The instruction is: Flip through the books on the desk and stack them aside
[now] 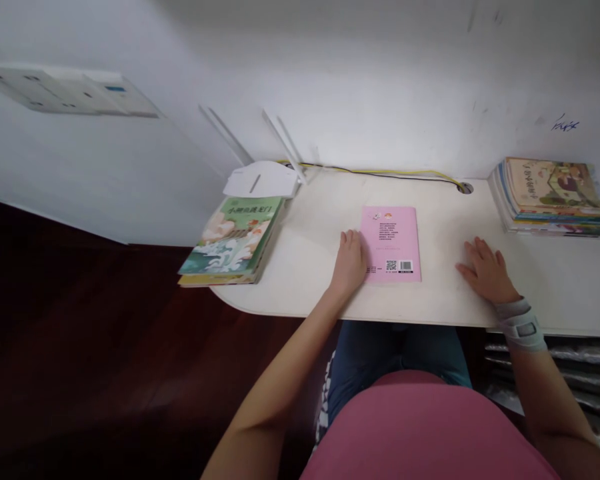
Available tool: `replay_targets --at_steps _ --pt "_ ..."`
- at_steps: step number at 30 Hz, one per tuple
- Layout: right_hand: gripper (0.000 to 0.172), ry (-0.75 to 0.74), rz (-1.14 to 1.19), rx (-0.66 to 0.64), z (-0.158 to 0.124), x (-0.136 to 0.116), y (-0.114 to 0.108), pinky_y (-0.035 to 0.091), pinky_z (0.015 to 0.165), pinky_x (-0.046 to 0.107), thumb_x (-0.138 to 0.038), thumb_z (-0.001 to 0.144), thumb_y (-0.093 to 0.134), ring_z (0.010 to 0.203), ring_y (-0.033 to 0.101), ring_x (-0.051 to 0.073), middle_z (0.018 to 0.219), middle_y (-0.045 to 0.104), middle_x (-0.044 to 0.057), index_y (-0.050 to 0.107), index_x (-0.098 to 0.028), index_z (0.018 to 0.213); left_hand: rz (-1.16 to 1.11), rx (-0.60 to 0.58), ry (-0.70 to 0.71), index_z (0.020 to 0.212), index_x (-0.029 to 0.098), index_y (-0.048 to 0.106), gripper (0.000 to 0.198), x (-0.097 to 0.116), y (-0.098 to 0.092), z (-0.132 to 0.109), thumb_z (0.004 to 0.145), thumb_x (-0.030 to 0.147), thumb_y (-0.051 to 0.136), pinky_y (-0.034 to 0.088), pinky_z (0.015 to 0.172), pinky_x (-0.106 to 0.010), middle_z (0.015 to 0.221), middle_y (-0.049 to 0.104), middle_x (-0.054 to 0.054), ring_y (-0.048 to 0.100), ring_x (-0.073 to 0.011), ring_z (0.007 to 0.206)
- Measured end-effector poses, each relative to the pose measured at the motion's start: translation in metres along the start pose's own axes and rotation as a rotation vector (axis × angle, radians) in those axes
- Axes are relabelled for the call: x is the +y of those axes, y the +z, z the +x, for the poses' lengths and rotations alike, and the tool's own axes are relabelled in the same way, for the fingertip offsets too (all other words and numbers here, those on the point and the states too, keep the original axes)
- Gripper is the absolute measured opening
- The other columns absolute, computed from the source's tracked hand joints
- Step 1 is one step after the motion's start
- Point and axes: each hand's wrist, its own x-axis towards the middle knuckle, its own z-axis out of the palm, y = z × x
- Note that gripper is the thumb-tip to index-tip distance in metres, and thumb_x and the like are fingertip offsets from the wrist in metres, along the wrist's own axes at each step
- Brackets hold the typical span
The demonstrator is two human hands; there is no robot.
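A thin pink book (391, 243) lies flat on the white desk (310, 267), back cover up, with printed text, a QR code and a barcode. My left hand (351, 262) rests against its left edge, covering part of that edge. The left fingers are loosely bent on the desk top, and the thumb side touches the book. To the right of the book, apart from it, my right hand (490, 272) lies palm down on the desk with its fingers spread. A grey band (523, 325) wraps the right wrist.
A stack of picture books (235, 233) sits at the left desk end, before a white router (261, 180). Another book stack (555, 193) stands at the right. Yellow and black cables (380, 173) run along the wall to a desk hole (465, 188).
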Motion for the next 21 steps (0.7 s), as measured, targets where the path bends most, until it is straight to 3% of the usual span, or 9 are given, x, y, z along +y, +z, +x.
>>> replay_targets --at_steps 4,6,10,14,21 --pt "0.061 -0.058 -0.057 0.174 -0.002 -0.021 -0.012 0.017 0.110 0.066 -0.048 0.097 0.030 0.143 0.027 0.035 0.153 0.034 0.021 0.034 -0.014 0.148 0.019 0.004 -0.042 0.134 0.004 0.045 0.049 -0.001 0.000 -0.006 0.095 0.031 0.034 0.018 0.117 -0.061 0.153 0.031 -0.026 0.013 -0.0378 0.147" --pt "0.058 -0.128 -0.071 0.194 -0.001 -0.033 -0.020 0.014 0.110 0.066 -0.045 0.098 0.031 0.142 0.029 0.035 0.152 0.037 0.021 0.037 -0.014 0.146 0.031 -0.007 -0.049 0.130 0.001 0.048 0.048 0.001 -0.001 -0.008 0.095 0.031 0.033 0.019 0.118 -0.059 0.153 0.028 -0.028 0.012 -0.0378 0.147" --pt "0.048 -0.242 -0.037 0.141 0.002 -0.055 -0.030 0.023 0.108 0.063 -0.039 0.099 0.033 0.134 0.042 0.033 0.144 0.047 0.021 0.047 -0.014 0.137 0.009 -0.010 -0.056 0.127 0.003 0.051 0.046 0.004 -0.003 -0.009 0.096 0.032 0.034 0.019 0.118 -0.056 0.155 0.027 -0.027 0.013 -0.0359 0.147" --pt "0.044 -0.401 0.073 0.072 0.000 -0.079 -0.025 0.033 0.105 0.055 -0.037 0.099 0.035 0.129 0.048 0.031 0.139 0.053 0.020 0.054 -0.014 0.130 -0.028 0.003 -0.055 0.128 0.008 0.051 0.045 0.005 -0.004 -0.011 0.096 0.034 0.035 0.020 0.118 -0.058 0.156 0.029 -0.022 0.015 -0.0350 0.147" --pt "0.041 -0.372 0.171 0.134 -0.012 -0.102 -0.004 0.038 0.105 0.045 -0.035 0.097 0.042 0.128 0.049 0.029 0.139 0.053 0.018 0.056 -0.015 0.130 -0.089 0.026 -0.088 0.133 0.011 0.051 0.047 0.008 -0.007 -0.013 0.095 0.035 0.037 0.024 0.118 -0.054 0.152 0.038 -0.018 0.027 -0.0318 0.145"
